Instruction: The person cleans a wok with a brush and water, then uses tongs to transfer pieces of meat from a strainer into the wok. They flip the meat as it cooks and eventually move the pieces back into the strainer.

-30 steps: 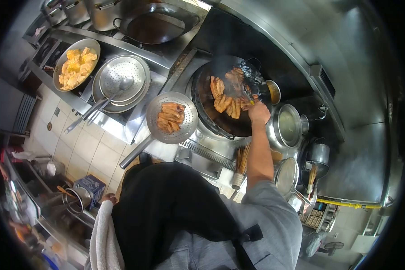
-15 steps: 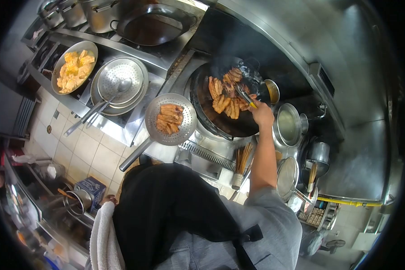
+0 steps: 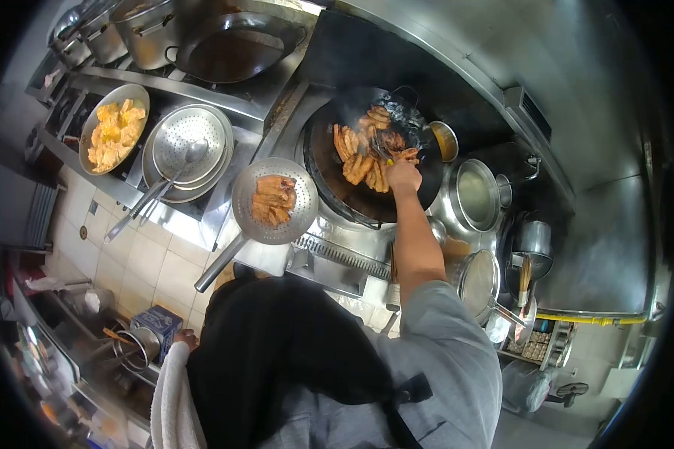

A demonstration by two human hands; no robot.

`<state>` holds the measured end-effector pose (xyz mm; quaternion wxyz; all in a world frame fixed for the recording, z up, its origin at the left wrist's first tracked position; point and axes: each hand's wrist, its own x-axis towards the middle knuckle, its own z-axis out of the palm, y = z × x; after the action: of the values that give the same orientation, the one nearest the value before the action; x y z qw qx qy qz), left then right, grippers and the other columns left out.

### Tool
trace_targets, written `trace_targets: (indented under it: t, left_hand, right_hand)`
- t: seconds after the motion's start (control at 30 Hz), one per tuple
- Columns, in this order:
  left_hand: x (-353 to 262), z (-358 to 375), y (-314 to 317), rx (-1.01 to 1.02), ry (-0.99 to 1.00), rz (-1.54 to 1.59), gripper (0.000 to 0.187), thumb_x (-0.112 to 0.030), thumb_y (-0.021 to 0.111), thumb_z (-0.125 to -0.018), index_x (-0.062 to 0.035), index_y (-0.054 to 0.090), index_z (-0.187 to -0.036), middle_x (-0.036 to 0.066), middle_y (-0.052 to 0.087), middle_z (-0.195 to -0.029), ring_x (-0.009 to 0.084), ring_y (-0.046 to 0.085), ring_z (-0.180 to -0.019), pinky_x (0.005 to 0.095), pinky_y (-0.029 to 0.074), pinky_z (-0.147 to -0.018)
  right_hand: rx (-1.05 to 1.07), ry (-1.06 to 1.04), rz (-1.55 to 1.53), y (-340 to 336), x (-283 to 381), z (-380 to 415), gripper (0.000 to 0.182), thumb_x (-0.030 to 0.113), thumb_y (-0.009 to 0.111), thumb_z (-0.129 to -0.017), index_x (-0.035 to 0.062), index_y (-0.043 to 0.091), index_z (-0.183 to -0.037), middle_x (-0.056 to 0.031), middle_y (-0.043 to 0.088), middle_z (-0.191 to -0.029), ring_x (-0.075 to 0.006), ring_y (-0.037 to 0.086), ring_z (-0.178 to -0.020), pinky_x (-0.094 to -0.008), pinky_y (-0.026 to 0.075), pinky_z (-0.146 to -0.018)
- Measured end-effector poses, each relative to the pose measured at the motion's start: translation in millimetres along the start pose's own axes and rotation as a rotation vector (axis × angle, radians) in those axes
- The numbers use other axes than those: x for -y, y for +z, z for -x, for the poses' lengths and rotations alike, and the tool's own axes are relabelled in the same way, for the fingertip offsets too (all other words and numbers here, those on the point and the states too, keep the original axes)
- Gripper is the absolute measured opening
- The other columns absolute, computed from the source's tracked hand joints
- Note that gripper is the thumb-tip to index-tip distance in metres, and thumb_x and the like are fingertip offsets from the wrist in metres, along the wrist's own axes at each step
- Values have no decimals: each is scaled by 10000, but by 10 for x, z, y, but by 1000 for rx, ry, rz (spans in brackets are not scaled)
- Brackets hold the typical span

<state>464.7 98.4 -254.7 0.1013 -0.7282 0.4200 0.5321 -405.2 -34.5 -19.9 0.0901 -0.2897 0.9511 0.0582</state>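
My right hand (image 3: 403, 176) reaches over the near rim of a large black wok (image 3: 329, 183) and grips metal tongs (image 3: 382, 152). The tong tips rest among several browned meat strips (image 3: 356, 161) frying in the wok. To the left of the wok lies a round perforated skimmer (image 3: 298, 193) with a long handle, holding a few fried strips (image 3: 271, 200). My left hand (image 3: 185, 339) hangs low by my hip, next to a white towel (image 3: 174, 396); its fingers are mostly hidden.
A pan of yellow fried pieces (image 3: 112, 131) sits at far left beside stacked colanders with a ladle (image 3: 187, 146). An empty dark wok (image 3: 228, 45) is behind. Steel pots (image 3: 478, 196) and lidded containers (image 3: 478, 278) crowd the right. A blue box (image 3: 157, 323) stands low left.
My right hand with the tongs has shifted left and inward across the wok, from its right edge toward the middle of the meat. The view has tilted slightly.
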Motion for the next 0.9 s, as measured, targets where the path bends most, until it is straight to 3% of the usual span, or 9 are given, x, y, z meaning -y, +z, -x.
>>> trace_targets:
  t: [0.03, 0.13, 0.27, 0.5, 0.6, 0.7, 0.8, 0.83, 0.9]
  left_hand:
    - [2, -7, 1, 2, 4, -5, 400, -66, 654, -927, -78, 698, -1325, 147, 787, -1022, 246, 758, -885, 373, 597, -786]
    - [19, 13, -1, 17, 8, -20, 407, -98, 659, -934, -92, 691, -1339, 146, 788, -1046, 254, 758, -925, 378, 594, -827]
    - [166, -88, 28, 38, 3, -57, 418, -141, 664, -943, -111, 682, -1359, 144, 791, -1077, 265, 759, -978, 383, 589, -881]
    - [401, -303, 80, 67, -63, -42, 440, -216, 674, -960, -143, 667, -1394, 142, 795, -1131, 284, 760, -1070, 393, 582, -977]
    - [307, -111, -10, 123, 22, -314, 460, -171, 648, -974, -37, 634, -1413, 163, 789, -1151, 260, 755, -1111, 391, 582, -996]
    - [375, -351, 1, 126, 25, -286, 436, -247, 622, -991, -47, 674, -1374, 125, 786, -1222, 285, 721, -1210, 414, 545, -1069]
    - [177, -331, -127, 390, 955, -1267, 406, -289, 603, -996, -73, 728, -1316, 164, 759, -1292, 332, 694, -1259, 420, 520, -1113]
    - [264, -213, -75, -175, 1415, -708, 353, -280, 613, -987, -60, 767, -1217, 212, 734, -1318, 369, 689, -1249, 428, 515, -1124]
    - [226, -194, 1, -58, 597, -580, 308, -219, 613, -997, -46, 745, -1214, 217, 754, -1232, 353, 725, -1147, 451, 566, -1029]
  right_hand:
    - [-48, 5, 52, 31, -30, -85, 519, 493, 651, -977, 198, 682, -1403, -180, 747, -1297, -356, 722, -1204, -469, 586, -1008]
    - [-92, -81, -20, -454, -2, 324, 475, 482, 644, -986, 243, 684, -1395, -185, 746, -1291, -359, 723, -1200, -478, 586, -1006]
    - [-139, -62, 102, 393, -29, -204, 465, 471, 630, -992, 221, 688, -1380, -200, 739, -1296, -386, 719, -1196, -483, 586, -1008]
    - [-85, -93, -24, -579, 129, 541, 436, 413, 603, -1003, 126, 707, -1314, -200, 734, -1311, -367, 711, -1219, -477, 585, -1015]
    - [-78, -131, 43, 190, 5, 26, 431, 406, 620, -993, 136, 713, -1315, -182, 740, -1308, -357, 721, -1203, -474, 588, -1009]
    - [-100, -70, -10, -223, 7, 242, 448, 431, 652, -980, 131, 721, -1305, -169, 761, -1268, -356, 734, -1174, -476, 590, -1000]
    - [-80, -31, 1, -126, -116, 403, 489, 468, 665, -975, 101, 724, -1293, -186, 771, -1232, -361, 745, -1149, -473, 595, -986]
    - [-51, -46, 18, -93, -128, 446, 505, 472, 678, -969, 88, 717, -1296, -189, 769, -1232, -363, 748, -1140, -474, 598, -978]
    - [-51, -77, 23, -249, 23, 468, 522, 475, 691, -963, 76, 711, -1298, -193, 767, -1232, -366, 750, -1130, -475, 601, -970]
